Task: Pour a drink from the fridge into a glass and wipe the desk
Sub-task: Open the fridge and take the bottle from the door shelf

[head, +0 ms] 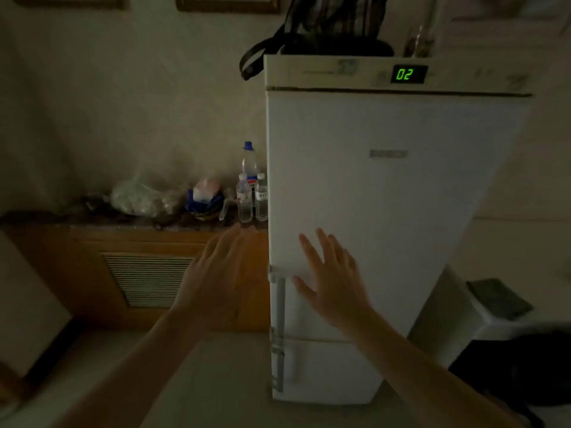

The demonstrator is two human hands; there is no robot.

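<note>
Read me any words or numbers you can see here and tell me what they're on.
"02": green digits on the display atop the fridge.
Fridge door badge: too blurred to read.
Water bottle labels: too small to read.

Fridge (386, 196) standing right of a counter (129, 225), door shut, display (408, 74) sitting on its top panel. Bag (327, 29) lying on top of the fridge. Right hand (333, 279) spreading before the door, its fingers (309, 247) lying just right of the handle (279, 304). Left hand (222, 273) reaching before the counter, fingertips near its edge. Bottles (251, 189) standing just beyond those fingertips, against the fridge side; wrapped bundles (145, 197) lying further left.
</note>
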